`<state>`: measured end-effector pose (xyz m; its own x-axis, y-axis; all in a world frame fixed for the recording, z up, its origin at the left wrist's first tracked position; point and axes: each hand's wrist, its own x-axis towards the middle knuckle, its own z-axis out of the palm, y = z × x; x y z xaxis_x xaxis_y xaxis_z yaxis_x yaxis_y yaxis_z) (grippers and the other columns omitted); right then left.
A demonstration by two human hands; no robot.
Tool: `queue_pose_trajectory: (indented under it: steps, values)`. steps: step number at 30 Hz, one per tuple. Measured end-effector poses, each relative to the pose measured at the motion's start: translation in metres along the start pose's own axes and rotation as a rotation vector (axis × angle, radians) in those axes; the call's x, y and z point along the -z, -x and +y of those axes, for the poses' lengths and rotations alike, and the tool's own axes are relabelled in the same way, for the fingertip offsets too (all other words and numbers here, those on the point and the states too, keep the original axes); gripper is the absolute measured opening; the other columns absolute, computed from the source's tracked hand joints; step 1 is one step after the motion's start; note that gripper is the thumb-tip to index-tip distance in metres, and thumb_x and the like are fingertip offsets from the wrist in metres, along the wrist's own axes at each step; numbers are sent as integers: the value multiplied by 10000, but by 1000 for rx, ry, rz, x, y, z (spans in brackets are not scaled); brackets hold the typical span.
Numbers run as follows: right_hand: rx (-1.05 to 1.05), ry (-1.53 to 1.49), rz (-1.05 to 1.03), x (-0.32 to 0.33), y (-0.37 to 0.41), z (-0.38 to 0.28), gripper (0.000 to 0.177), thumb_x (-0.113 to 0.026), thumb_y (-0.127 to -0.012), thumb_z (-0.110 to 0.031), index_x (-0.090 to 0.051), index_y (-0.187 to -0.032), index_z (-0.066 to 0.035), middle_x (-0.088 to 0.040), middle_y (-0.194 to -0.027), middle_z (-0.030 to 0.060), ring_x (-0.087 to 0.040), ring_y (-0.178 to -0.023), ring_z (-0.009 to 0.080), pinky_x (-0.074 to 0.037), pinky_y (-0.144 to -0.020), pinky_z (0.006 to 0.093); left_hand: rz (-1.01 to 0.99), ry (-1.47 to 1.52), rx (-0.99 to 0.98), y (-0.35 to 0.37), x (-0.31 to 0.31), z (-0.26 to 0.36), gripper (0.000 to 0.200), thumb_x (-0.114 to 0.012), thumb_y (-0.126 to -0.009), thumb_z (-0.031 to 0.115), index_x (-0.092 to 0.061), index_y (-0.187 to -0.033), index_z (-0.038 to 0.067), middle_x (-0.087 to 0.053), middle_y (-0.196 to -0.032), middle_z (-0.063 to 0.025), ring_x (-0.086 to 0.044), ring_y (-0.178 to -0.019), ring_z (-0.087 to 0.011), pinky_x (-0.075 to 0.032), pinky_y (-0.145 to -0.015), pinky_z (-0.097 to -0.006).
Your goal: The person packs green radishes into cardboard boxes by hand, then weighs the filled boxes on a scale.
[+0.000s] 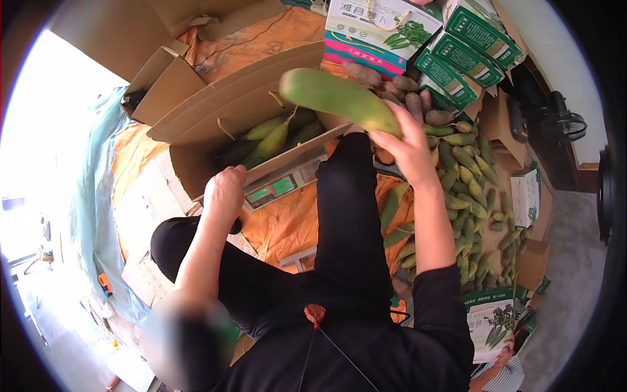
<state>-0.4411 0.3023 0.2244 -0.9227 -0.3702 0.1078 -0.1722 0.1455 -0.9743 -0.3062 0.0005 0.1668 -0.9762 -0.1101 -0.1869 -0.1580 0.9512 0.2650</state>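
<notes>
My right hand [406,145] grips one end of a long green radish [333,95], raised over the right end of an open cardboard box [196,147]. Inside that box lie several green radishes [271,140], partly in shadow. My left hand [225,188] is closed on the box's near edge, with the fingertips hidden. Under the box sits a digital scale [282,185] with lit green digits too small to read.
A spread of several green radishes [467,176] covers the floor to my right, with reddish-brown roots [415,101] above it. Printed radish cartons [382,26] stand at the back. Orange sheeting [281,225] lies beneath. Another person's hand [504,353] touches a carton [490,323] at lower right.
</notes>
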Motion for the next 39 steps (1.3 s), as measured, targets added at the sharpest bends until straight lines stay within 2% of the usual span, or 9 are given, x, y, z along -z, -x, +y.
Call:
queue_pose_trajectory:
  steps: [9,12,15,19,22,28,32,35,39]
  values:
    - [156,634,-311,-119,-64,24,630,-711,-758,-324,-484,-1291,-77,-511,-1265,154,-496,-1159,343,-421,-952,459,-30,-112,-22,-4,0,0,43,-531,-791,9,-564,-807,31,-628,-842,-186,-629,-836,-371,-513,-711,-437]
    - [255,411,-192,-114,-65,21,684,-707,-765,-326,-436,-1348,-91,-457,-1358,133,-442,-1225,355,-395,-987,477,-4,-84,-24,-5,-1,-1,28,-563,-808,37,-562,-788,18,-623,-815,-201,-622,-825,-381,-498,-704,-444]
    - [316,321,-57,-75,-60,28,487,-692,-770,-315,-608,-1159,-34,-621,-1142,173,-579,-1071,325,-456,-921,387,10,-56,-44,-4,5,2,32,-578,-801,35,-568,-803,5,-624,-824,-208,-615,-827,-394,-493,-710,-443]
    - [-33,269,152,5,-30,64,393,-646,-868,-270,-606,-1161,-11,-675,-1050,120,-649,-921,195,-502,-784,298,-10,-29,-12,-3,6,7,35,-571,-804,40,-566,-804,6,-621,-827,-215,-608,-835,-398,-484,-710,-451]
    - [-68,415,364,54,15,122,331,-648,-847,-292,-645,-1047,-28,-675,-957,142,-656,-839,278,-511,-737,359,-32,-66,16,-5,5,8,59,-569,-810,60,-560,-813,2,-620,-835,-218,-604,-849,-398,-477,-722,-455]
    - [-705,844,-123,80,155,214,250,-558,-871,-243,-631,-954,-19,-648,-837,174,-624,-772,356,-484,-665,442,-24,-71,41,-6,4,9,92,-579,-814,75,-573,-859,-5,-619,-847,-226,-598,-856,-403,-468,-731,-456]
    - [-1034,649,3,46,241,251,237,-540,-827,-86,-631,-1045,-74,-637,-1032,206,-610,-944,354,-484,-821,429,-28,-44,12,-6,5,8,113,-585,-824,91,-564,-856,-15,-610,-842,-237,-595,-846,-411,-463,-718,-457]
    - [-680,740,46,23,312,320,209,-601,-778,-175,-662,-919,-33,-664,-884,183,-624,-868,354,-481,-747,435,-32,-49,18,-7,2,5,112,-581,-829,93,-570,-861,-15,-610,-842,-233,-596,-838,-409,-464,-714,-455]
    - [-727,706,-126,16,313,323,222,-623,-714,-173,-652,-881,-31,-653,-888,190,-621,-858,359,-486,-728,436,-55,-32,35,-8,3,4,120,-577,-834,98,-584,-883,-12,-613,-846,-229,-600,-834,-406,-466,-715,-448]
